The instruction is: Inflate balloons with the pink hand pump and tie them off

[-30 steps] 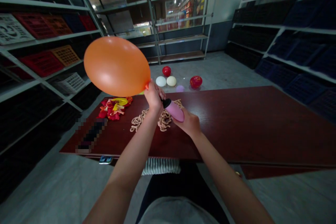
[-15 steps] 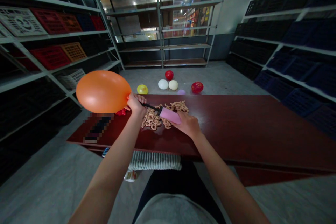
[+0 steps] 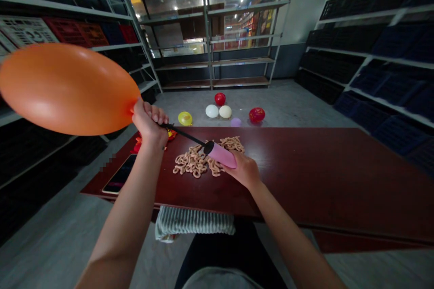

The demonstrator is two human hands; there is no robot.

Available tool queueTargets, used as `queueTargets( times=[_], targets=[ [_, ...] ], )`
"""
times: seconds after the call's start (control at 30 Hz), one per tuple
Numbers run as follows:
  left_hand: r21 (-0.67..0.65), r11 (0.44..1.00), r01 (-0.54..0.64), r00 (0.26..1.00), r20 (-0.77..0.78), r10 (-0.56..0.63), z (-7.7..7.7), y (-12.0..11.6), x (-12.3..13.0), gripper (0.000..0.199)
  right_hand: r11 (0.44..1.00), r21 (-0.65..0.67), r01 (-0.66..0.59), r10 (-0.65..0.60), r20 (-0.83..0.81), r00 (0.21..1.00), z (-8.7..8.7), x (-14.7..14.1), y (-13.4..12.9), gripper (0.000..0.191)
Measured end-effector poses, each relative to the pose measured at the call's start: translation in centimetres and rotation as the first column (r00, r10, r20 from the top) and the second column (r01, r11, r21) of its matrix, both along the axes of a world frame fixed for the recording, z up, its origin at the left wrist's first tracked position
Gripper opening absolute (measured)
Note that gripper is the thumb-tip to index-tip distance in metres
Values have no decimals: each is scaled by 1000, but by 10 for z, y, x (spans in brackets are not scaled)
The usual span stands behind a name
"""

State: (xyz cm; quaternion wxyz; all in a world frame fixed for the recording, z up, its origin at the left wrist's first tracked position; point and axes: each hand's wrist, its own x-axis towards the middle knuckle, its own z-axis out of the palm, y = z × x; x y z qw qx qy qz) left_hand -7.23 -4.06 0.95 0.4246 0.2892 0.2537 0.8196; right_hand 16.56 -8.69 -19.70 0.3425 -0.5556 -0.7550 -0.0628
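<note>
A large inflated orange balloon (image 3: pixel 68 90) fills the left side of the view. My left hand (image 3: pixel 148 121) is closed around its neck, at the far end of a hand balloon pump (image 3: pixel 222 155). From that fist a thin black rod (image 3: pixel 185 134) runs down to the pump's pink part, which my right hand (image 3: pixel 243 169) grips from behind. The nozzle itself is hidden in my left fingers. Beneath the pump, twisted tan ring-like pieces (image 3: pixel 193 162) lie heaped on the dark red table (image 3: pixel 305 167).
A phone (image 3: pixel 120 176) lies at the table's left end, near red and yellow packaging (image 3: pixel 172 134). Beyond the table, several balloons rest on the floor, including a yellow one (image 3: pixel 185 118) and a red one (image 3: pixel 257 115). Shelves with crates (image 3: pixel 366 76) line both sides.
My left hand has moved left and up with the balloon, drawing out more of the black rod. The balloon looks larger and nearer. My right hand has stayed almost in place.
</note>
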Motion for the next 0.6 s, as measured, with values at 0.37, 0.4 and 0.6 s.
queueTargets(
  times=[0.37,0.4,0.6],
  targets=[
    [-26,988,154,983,-96,-155,-34,30,111,54,992,-67,105,-115,-160,980,-2,10,7,38],
    [-36,984,172,979,-107,-175,-42,30,120,52,990,-75,121,-132,-162,978,-2,10,8,39],
    [-119,972,201,974,-86,-212,-76,33,134,49,981,-88,172,-184,-145,972,-2,10,7,42]
  ],
)
